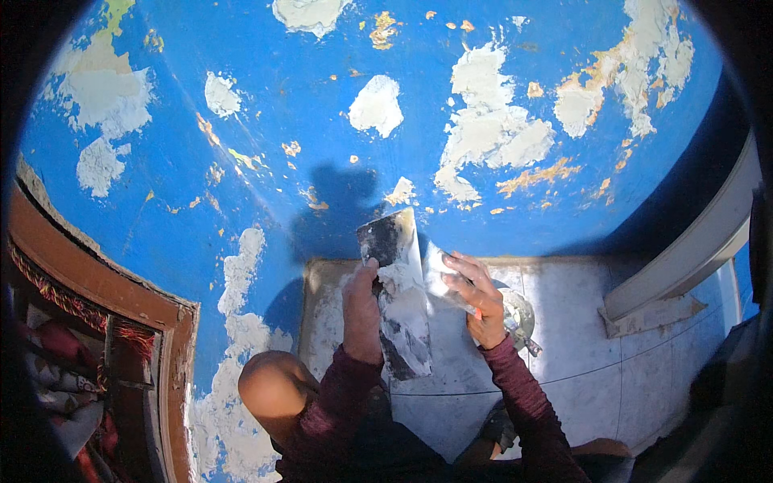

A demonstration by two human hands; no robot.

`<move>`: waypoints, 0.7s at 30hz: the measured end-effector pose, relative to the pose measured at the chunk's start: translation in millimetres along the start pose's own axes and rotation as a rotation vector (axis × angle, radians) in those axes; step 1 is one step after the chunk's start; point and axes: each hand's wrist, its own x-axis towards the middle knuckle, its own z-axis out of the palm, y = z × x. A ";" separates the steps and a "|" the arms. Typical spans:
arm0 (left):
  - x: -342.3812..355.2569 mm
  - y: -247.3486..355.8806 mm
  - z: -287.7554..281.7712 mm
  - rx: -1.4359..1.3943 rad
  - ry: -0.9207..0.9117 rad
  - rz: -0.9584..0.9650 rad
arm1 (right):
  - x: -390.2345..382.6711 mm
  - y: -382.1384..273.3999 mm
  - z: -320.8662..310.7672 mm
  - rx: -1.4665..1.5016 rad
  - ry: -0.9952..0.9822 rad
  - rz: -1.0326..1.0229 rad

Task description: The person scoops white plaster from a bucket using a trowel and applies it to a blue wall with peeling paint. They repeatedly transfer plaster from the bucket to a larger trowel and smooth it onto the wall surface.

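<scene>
The left hand [362, 310] is gripping a long, putty-smeared board [403, 294] in front of the person, thumb lying on its face — the other fingers are hiding behind it. The right hand [481, 299] is holding a white-smeared tool [439, 278] with bent fingers, just beside the board's right edge; they are covering part of it, obscuring its exact shape. That hand is also partly hiding a round container [522, 318]. The dark rim is cutting off a brown frame [177, 322] beside the patched blue wall [282, 80].
</scene>
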 end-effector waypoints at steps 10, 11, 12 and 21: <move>7.1 -10.9 0.2 -0.191 -0.005 -0.086 | 2.3 36.7 -43.9 0.642 0.366 0.813; 9.2 -15.6 -4.8 -0.233 -0.027 -0.109 | 14.9 27.2 -38.3 0.780 0.493 0.818; 11.1 -18.6 -5.5 -0.278 -0.053 -0.127 | 30.2 10.7 -37.5 0.809 0.479 0.838; 17.3 -50.9 -7.2 -0.384 -0.081 -0.201 | 60.3 37.9 -108.5 0.530 0.095 1.121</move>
